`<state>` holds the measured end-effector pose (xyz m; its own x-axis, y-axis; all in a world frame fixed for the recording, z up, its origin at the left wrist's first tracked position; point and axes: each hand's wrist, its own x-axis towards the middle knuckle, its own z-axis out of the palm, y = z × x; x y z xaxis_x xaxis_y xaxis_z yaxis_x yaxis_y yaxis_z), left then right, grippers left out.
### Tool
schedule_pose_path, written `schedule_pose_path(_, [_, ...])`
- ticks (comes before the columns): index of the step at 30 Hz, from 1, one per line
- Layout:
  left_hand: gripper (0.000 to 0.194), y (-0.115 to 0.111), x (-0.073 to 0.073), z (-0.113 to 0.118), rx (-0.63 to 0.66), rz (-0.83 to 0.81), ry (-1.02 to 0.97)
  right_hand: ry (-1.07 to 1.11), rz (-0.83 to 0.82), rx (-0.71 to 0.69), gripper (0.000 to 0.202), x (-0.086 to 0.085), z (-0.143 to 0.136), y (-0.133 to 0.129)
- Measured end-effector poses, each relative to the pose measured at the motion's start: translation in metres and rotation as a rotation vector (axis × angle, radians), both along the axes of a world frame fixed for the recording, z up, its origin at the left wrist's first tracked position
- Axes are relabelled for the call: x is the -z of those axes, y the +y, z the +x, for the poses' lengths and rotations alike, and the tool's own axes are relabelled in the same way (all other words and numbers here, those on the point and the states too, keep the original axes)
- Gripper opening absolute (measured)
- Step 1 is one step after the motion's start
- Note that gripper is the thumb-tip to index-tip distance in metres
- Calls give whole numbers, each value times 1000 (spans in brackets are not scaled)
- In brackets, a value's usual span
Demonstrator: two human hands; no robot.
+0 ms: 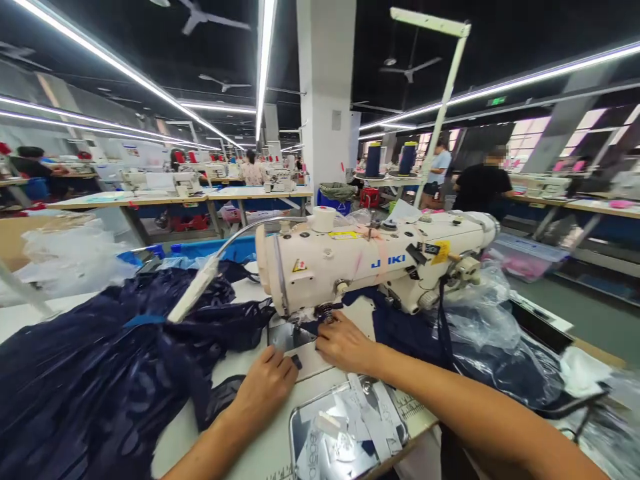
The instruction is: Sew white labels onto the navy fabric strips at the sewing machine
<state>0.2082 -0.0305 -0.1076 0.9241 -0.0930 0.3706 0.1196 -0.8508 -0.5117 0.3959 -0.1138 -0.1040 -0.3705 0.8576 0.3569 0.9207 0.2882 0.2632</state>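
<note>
My right hand (345, 343) is at the needle area of a white sewing machine (320, 267), its fingers pressed together on navy fabric (311, 327) beneath the presser foot. On the bed to the left, my left hand (267, 383) has its fingers curled. A small dark piece (297, 361) pokes out beside its fingertips; the rest of what it may hold is hidden. A large heap of navy fabric (115, 373) covers the left side of the table. More navy cloth lies under the machine arm, to the right of my right hand.
A shiny metal plate with printed white tapes (345, 427) lies at the table's front. Clear plastic bags (475, 320) with dark contents sit right of the machine. A pale rod (195, 287) slants over the heap. People (483, 180) and sewing tables stand farther back.
</note>
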Motion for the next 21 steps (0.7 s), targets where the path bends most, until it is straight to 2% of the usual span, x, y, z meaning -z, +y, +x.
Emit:
schedule_pose_path(2, [23,3,0,0,15,2,-31,-78,19,-38,17,-3,-2,3])
schedule_pose_path(4, [24,6,-1,0,35,4,-52,-54,-5,-9,16,-4,-6,6])
schedule_pose_path(8, [27,5,-2,-1,44,-2,-86,332,-156,169,12,-1,-19,11])
schedule_pose_path(10, [25,4,0,-3,31,-16,-91,484,-204,208,12,2,-24,12])
schedule_pose_path(16, [25,2,6,-6,22,-52,-127,713,-264,229,17,15,-27,19])
schedule_pose_path(21, [23,-1,6,-3,36,-47,-148,823,-282,256,21,18,-30,22])
